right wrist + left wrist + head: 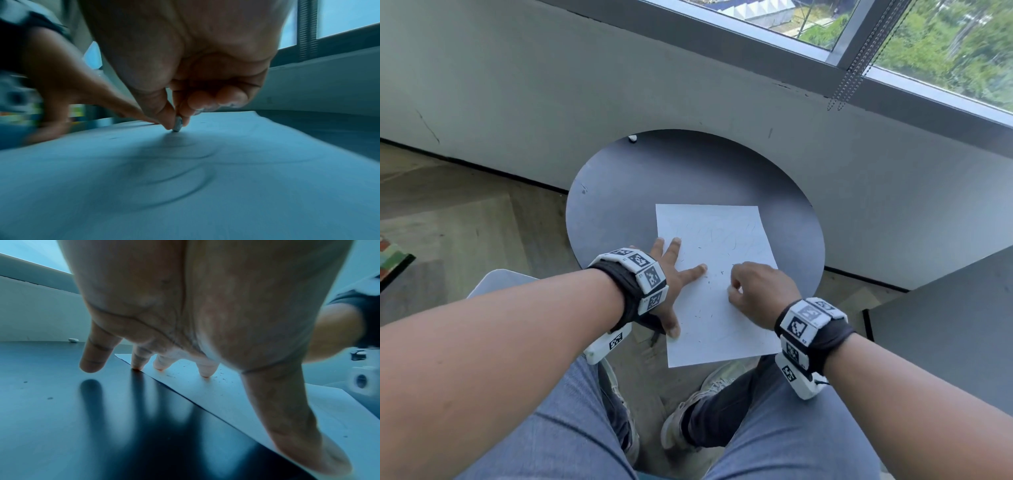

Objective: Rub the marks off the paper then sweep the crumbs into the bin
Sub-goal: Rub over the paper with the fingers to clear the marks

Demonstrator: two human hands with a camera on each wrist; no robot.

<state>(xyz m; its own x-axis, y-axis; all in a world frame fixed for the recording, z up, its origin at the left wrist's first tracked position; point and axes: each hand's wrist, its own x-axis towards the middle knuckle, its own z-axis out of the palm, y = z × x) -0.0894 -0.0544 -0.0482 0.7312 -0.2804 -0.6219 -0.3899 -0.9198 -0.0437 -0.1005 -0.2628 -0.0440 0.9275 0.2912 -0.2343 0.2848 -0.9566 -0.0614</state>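
Left hand: the left hand point(667, 284) lay spread and flat at 9 o'clock on the sheet, fingers straight, gripping nothing; the fingertips point(205, 374) and thumb pressed down along the paper's left edge, the little finger off on the tabletop.

Paper: the white rectangular sheet of paper point(722, 308) sat toward 5 o'clock on the round dark matte tabletop point(637, 192), its near edge overhanging the rim above the knees. Faint curved pencil marks point(185, 186) were left on it.

Crumbs: small dark eraser crumbs point(709, 279) were scattered mid-sheet, between the two hands.

Right hand: the right hand point(756, 291) was at 3 o'clock on the sheet, fingers curled; thumb and forefinger pinched a small grey worn eraser stub point(177, 125), its tip touching the paper.

Spare piece: a small white lump point(632, 138) lay at 12 o'clock on the table's far edge, well apart; could not tell what it was.

Bin: none in any view.

Risk, creasing: hard strokes toward the unpinned right side would likely buckle or tear the sheet.

Risk, slip: the stub was tiny; it could roll out of the pinch.

Risk, spill: the overhang might tip crumbs onto the lap or floor if the left hand lifted.
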